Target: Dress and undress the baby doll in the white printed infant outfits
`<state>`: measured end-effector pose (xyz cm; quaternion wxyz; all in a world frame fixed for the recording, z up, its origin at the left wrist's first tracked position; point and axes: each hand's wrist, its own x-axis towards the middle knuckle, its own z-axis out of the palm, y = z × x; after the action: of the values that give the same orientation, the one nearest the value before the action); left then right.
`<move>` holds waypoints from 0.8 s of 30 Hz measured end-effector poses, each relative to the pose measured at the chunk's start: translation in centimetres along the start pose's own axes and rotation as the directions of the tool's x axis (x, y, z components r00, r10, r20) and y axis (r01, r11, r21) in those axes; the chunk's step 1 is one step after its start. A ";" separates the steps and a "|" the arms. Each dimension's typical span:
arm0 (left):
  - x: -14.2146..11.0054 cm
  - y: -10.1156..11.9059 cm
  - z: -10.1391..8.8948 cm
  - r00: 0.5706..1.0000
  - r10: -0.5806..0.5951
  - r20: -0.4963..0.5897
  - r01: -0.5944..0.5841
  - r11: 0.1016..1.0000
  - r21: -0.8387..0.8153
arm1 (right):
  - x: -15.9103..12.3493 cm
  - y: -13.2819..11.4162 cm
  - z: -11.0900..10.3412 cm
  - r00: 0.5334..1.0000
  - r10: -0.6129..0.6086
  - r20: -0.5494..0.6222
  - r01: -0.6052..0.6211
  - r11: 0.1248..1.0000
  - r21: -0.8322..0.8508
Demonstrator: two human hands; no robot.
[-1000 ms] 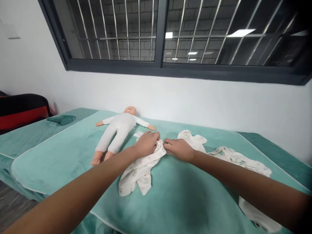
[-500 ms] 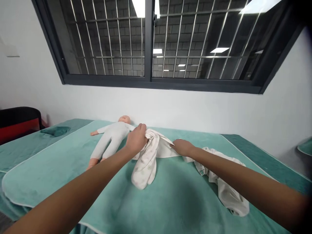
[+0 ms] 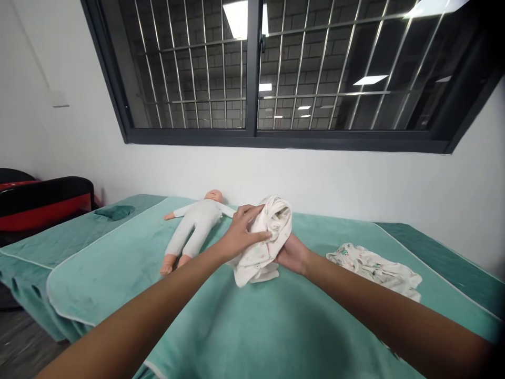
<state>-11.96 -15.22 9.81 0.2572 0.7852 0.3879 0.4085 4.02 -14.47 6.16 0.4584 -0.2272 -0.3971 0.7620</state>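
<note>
Both bare hands were on one item: a white soft-fabric garment with a small coloured print [image 3: 263, 252], rolled and bunched at the top, loose folds hanging below. Left hand [image 3: 245, 229] was clamped on its left side, thumb across the front, fingers near the upper edge. Right hand [image 3: 292, 255] had hold of the lower right side, palm partly turned up; fingertips hidden by cloth. Hands were apart, garment between them, held up over the middle of the wide bed with a teal plush cover and pale piping [image 3: 307, 310].

To the right, near the right forearm, a second white printed garment [image 3: 376, 267] lay crumpled on the cover, apart from the held one.

To the left, a baby doll in a white long-sleeved, long-legged body suit [image 3: 199, 218] lay on its back, head toward the wall, arms out, bare feet toward the near side. The outstretched arm on the held garment's side ended near the left hand; its tip was hidden.

Behind: plain white wall [image 3: 307, 181], dark-framed sliding window [image 3: 251, 139] with metal bars visible through the glass. Far left: black-and-red curved object [image 3: 47, 202] beside the bed; couldn't tell what it was.
</note>
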 end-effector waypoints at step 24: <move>-16.5 -13.6 -4.1 0.796 -0.237 -0.556 0.398 0.898 0.187 | -5.3 6.1 -16.0 0.962 -0.269 0.039 -0.045 -0.299 -0.953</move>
<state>-26.84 -20.68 -5.11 0.0885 0.5970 0.6266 0.4931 14.69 -14.37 -8.17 0.1978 -0.5360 -0.8185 0.0611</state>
